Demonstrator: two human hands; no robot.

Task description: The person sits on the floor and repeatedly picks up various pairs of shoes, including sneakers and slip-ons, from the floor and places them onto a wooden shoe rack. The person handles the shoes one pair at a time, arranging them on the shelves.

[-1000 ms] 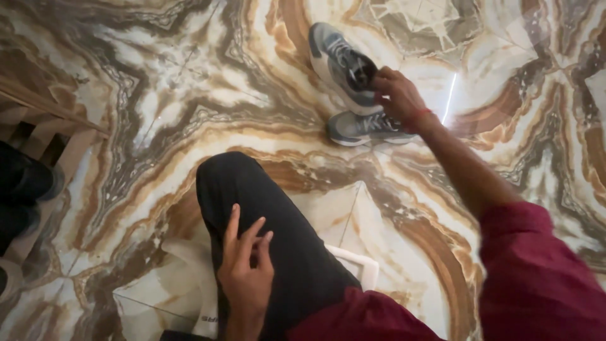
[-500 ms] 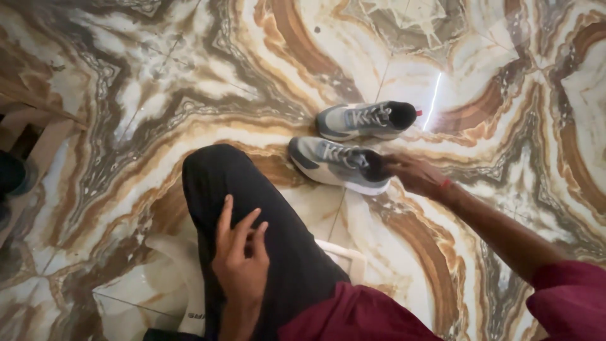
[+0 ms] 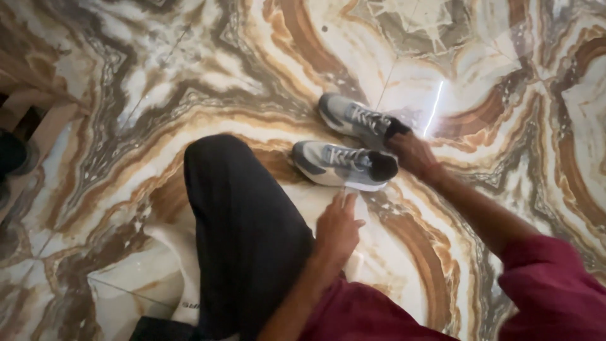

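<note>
Left hand now off the knee, fingers loosely spread toward the near sneaker; right hand gripping both sneakers' heels.

Two grey sneakers lay side by side on the marble floor: the nearer sneaker and the farther sneaker, each with one set of pale laces. Two hands were in view, the left hand and the right hand. One bent knee in dark trousers showed. One dark shoe sat at the left edge. One white bag lay under the leg.
</note>
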